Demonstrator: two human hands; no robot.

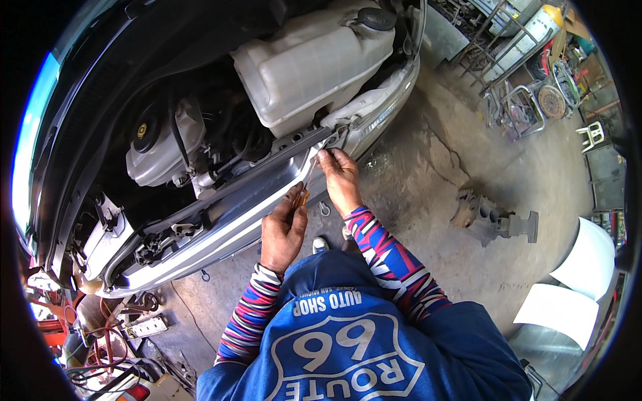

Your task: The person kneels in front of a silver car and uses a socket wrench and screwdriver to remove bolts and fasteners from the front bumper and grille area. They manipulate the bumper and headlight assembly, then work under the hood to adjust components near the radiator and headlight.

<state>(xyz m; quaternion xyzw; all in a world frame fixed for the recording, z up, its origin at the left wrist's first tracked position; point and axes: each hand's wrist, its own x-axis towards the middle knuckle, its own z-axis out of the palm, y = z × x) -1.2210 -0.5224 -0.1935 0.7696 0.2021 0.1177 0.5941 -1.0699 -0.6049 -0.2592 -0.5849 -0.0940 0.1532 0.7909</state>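
Observation:
My left hand (283, 229) is closed around the orange handle of a screwdriver (303, 198), held at the front edge of a vehicle. Its thin shaft points up toward my right hand (341, 182). The fingers of that hand are pinched together by the end of the silver front trim (267, 189); what sits between them is too small to tell. Just beyond both hands runs the dark channel behind the trim, and a large translucent plastic tank (307, 70) with a black cap stands further in.
A smaller reservoir (166, 150) with a black cap lies deeper left in the engine bay. On the concrete floor at right rests a metal engine block (491, 217). White sheets (558, 311) lie at lower right. Metal frames and a gas cylinder (528, 40) stand at the back right.

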